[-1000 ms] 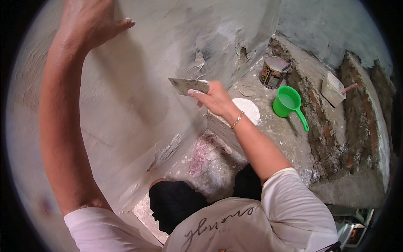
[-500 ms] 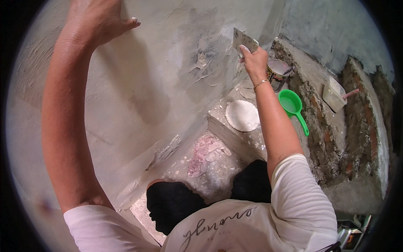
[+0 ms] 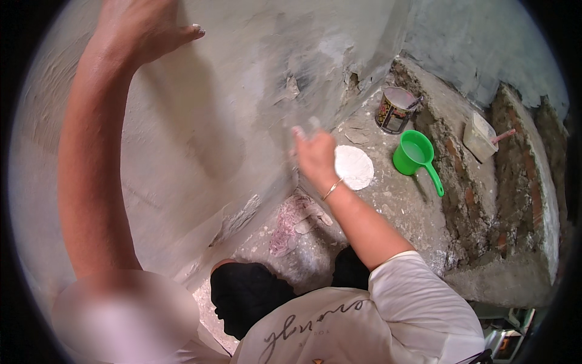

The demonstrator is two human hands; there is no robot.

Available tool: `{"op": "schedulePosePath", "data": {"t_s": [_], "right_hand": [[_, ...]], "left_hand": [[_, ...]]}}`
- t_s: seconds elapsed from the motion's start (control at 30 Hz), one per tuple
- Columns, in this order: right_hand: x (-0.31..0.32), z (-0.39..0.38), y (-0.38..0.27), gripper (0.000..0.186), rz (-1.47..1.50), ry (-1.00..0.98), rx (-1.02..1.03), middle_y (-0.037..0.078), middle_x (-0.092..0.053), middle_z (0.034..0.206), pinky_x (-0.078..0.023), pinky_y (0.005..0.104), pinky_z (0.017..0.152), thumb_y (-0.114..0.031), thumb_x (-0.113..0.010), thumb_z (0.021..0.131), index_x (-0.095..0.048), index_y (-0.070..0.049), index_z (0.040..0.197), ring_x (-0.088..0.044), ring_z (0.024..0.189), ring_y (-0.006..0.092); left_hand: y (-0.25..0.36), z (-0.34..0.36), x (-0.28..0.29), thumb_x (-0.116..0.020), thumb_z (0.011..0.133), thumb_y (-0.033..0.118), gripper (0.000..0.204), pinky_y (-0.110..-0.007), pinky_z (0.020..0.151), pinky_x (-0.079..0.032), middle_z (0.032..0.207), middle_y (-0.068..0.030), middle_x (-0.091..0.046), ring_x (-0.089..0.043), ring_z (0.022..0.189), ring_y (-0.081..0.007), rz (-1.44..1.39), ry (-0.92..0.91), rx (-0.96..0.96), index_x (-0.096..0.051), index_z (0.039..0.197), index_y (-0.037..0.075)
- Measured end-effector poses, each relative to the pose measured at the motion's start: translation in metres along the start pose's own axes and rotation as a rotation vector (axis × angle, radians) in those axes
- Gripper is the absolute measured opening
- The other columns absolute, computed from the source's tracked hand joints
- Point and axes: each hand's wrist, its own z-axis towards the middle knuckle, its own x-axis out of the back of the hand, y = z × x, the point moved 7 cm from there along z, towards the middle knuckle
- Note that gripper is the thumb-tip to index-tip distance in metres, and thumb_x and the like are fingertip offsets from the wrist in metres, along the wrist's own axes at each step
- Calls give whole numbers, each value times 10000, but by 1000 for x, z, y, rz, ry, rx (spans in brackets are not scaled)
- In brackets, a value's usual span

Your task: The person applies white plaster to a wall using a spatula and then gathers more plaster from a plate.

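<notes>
Clock directions refer to the view, with 12 at its upper edge. The left hand is between 10 and 11 o'clock from the view's centre, at the wall. Its thumb stands wide of the palm, with white residue at the tip; the upper edge cuts off the other fingers, so their state cannot be told.

The right hand is near the centre, with a bracelet on its wrist. Its fingers are motion-blurred and bent; whether they hold anything cannot be told (a pale smear at the fingertips is too indistinct to identify).

The wall fills the area from 7 to 12 o'clock. Its chipped patch is at 11 o'clock from the right hand.

Also referenced from the right hand:
- White round mass: 3 o'clock, just beside the hand, on the concrete ledge.
- Patterned can: 2 o'clock, upright, 1 handle protruding.
- Green dipper: 3 o'clock, its handle pointing to 5 o'clock.
- White container: 3 o'clock, farther out, with 1 pink handle.
</notes>
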Motion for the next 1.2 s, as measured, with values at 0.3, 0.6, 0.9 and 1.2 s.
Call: {"op": "schedulePosePath", "data": {"t_s": [0.3,0.6,0.9,1.2], "right_hand": [[-18,31,57,115,456,65,-631,210,-624,752,-436,343,346,36,-573,757,-568,151,750,-623,487,260],[41,85,-97,144,755,55,-230,213,-648,797,-474,261,372,16,-575,830,-569,158,858,-681,580,262],[-16,43,-44,495,-572,174,660,290,-553,1103,-515,423,749,43,-557,750,-471,141,1227,-624,898,367],[3,-16,40,517,-552,-240,431,171,-599,1079,-508,423,819,46,-587,697,-637,-113,1187,-606,949,358]], "left_hand": [[1,5,-5,-735,693,526,1147,-502,1182,-85,1513,-325,-142,-95,1450,-379,-54,53,-38,-176,1411,-173],[-2,1,-4,-741,687,520,1144,-511,1179,-84,1515,-325,-138,-100,1449,-382,-63,56,-36,-184,1414,-165],[0,3,-5,-740,689,533,1147,-513,1179,-79,1515,-321,-143,-99,1450,-379,-51,68,-18,-187,1414,-164],[-4,6,-12,-763,680,504,1165,-511,1179,-82,1511,-330,-138,-98,1448,-385,-16,87,-27,-162,1413,-174]]}}
